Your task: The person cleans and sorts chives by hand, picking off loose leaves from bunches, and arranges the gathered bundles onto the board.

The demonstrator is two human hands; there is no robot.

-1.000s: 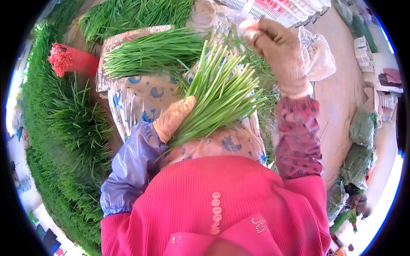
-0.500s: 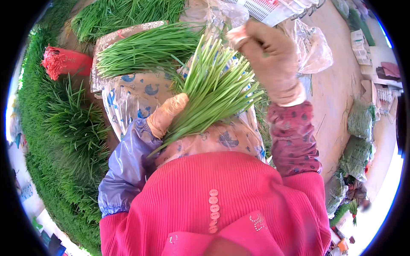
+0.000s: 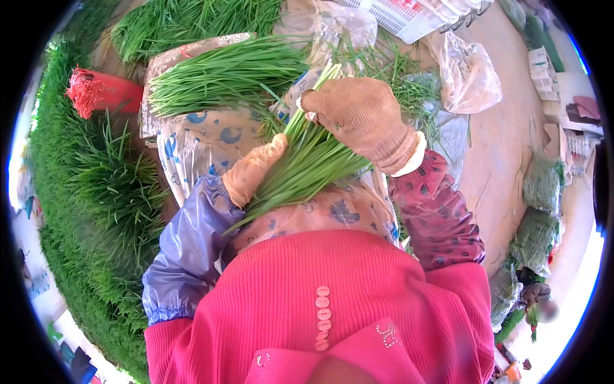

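A bunch of green chives lies across the patterned apron over my lap, its pale stem ends pointing up and away. My left hand, in a tan glove, is wrapped round the lower left side of the bunch. Over the upper part is my right hand, in a brown knitted glove, its fingers closed on the pale stems. Something white shows at those fingertips, too small to make out. Part of the bunch is hidden beneath the right hand. Just beyond, a second pile of chives rests on a board.
A red bundle of ties lies left of the board. Loose chives line the left side, with another heap at the back. A white crate and a plastic bag sit back right. Bagged greens stand far right.
My right hand has come down and left from above the bunch onto the pale stems, which are now drawn closer together. My left hand keeps its hold on the chives.
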